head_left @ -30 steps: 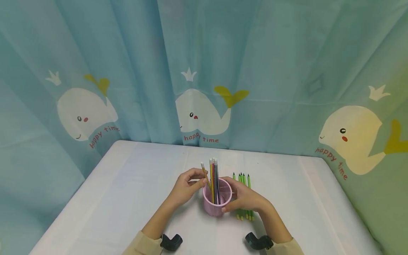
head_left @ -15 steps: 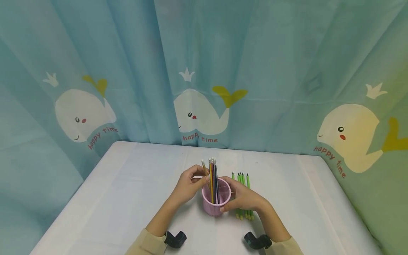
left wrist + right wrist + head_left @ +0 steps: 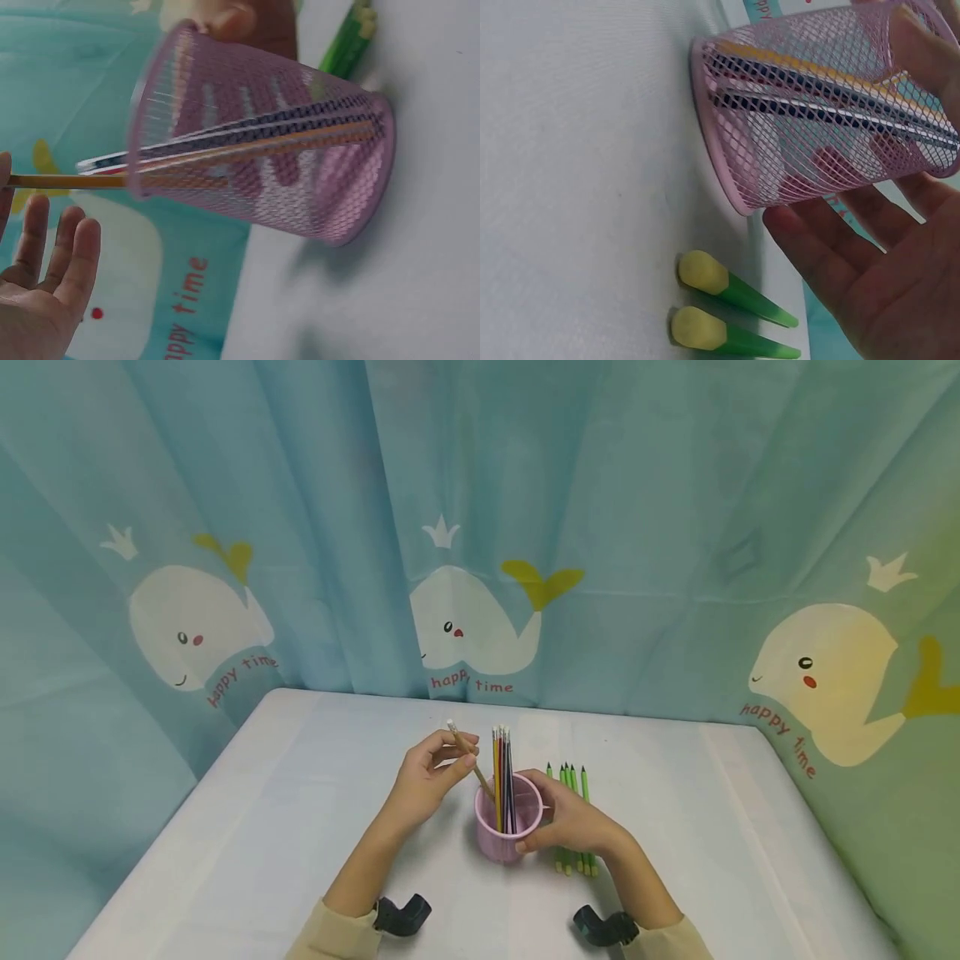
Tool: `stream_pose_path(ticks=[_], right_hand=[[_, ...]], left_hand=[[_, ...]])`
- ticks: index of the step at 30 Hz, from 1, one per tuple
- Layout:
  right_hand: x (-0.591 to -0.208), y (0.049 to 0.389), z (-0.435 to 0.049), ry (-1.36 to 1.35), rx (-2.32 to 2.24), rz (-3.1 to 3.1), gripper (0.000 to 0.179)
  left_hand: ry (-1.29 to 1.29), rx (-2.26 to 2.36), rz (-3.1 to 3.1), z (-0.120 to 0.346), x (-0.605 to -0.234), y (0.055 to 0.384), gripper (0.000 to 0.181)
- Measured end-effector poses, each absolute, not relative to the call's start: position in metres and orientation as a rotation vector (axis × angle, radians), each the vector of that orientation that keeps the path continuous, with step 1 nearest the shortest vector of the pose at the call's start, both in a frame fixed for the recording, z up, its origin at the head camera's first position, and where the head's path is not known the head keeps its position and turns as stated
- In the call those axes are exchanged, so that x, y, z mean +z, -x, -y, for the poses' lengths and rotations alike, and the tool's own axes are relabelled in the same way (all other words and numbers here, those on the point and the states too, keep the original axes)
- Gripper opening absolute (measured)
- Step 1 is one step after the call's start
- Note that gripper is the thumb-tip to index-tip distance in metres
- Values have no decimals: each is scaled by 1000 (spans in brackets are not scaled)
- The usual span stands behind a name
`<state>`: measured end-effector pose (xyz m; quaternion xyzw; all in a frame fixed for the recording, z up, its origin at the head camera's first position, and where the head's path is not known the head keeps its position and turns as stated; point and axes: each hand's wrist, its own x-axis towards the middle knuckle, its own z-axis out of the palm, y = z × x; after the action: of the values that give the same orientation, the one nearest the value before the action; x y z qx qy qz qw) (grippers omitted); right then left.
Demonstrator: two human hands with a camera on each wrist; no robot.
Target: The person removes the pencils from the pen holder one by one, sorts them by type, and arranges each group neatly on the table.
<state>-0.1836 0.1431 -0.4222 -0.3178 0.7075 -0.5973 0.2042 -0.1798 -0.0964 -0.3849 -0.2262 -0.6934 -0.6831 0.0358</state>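
In the head view my left hand point(image 3: 420, 783) pinches a yellow pencil point(image 3: 482, 779) with a white eraser end up. The pencil leans left, its lower end inside the pink mesh pencil cup point(image 3: 497, 847). In the left wrist view, that pencil point(image 3: 67, 181) crosses the cup's rim, and the hand's other fingers are spread. My right hand point(image 3: 573, 818) holds the cup around its right side, thumb in front. Several other pencils point(image 3: 502, 756), yellow, red and dark, stand in the cup, eraser ends up. Through the mesh point(image 3: 810, 120) in the right wrist view, their lower parts show.
Several green pencils point(image 3: 585, 789) with yellow ends lie on the white table point(image 3: 300, 827), just right of the cup and partly behind my right hand. A blue curtain point(image 3: 645, 527) with printed whales hangs behind the table.
My left hand has moved up and left with the yellow pencil, which now leans further left out of the cup. The right hand and cup have stayed nearly in place.
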Motion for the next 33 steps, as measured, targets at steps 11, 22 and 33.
stream_pose_path(ticks=[11,22,33], right_hand=[[-419,185,-145,788,-1712,-2018,78],[-422,185,-146,743,-1739,-2024,76],[-434,189,-147,752,-1747,-2018,76]], left_hand=[[713,-2243,1924,113,-382,184,19],[634,-2192,1876,132,-371,180,22],[286,-2240,2199,144,-387,190,28]])
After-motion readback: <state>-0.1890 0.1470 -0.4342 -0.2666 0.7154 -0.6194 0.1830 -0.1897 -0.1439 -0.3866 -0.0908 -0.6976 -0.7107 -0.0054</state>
